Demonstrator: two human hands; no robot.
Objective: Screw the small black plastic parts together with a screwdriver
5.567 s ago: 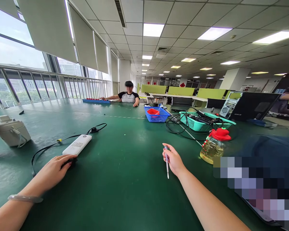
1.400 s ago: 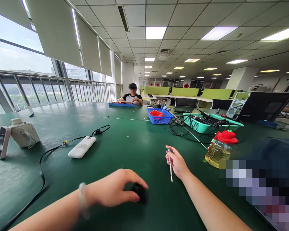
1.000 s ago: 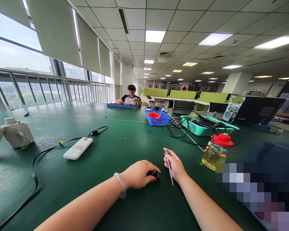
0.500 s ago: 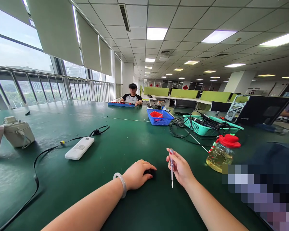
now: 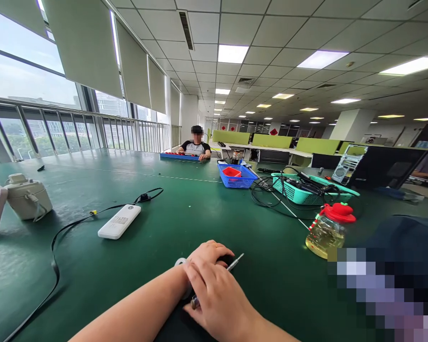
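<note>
Low over the green table, my left hand (image 5: 207, 252) is curled round a small black object (image 5: 228, 259), mostly covered by the fingers. A pale bangle (image 5: 180, 261) circles that wrist, partly hidden. My right hand (image 5: 221, 297) lies across the back of the left hand and wrist, closed on a small screwdriver (image 5: 235, 262) with a clear handle. Its metal tip points up and to the right, past the left fingers; the handle's end shows below the right fingers, and the middle is covered.
To the left lie a white power bank (image 5: 119, 222), a black cable (image 5: 57, 266) and a beige container (image 5: 26, 197). On the right stand a red-lidded bottle (image 5: 326, 232), a blue basket (image 5: 237, 181) and a teal basket (image 5: 288, 190) of cables. Across the table sits a person (image 5: 197, 145).
My right hand has moved left with the screwdriver and now rests over my left hand and wrist. The screwdriver's tip has swung from pointing down to up and right.
</note>
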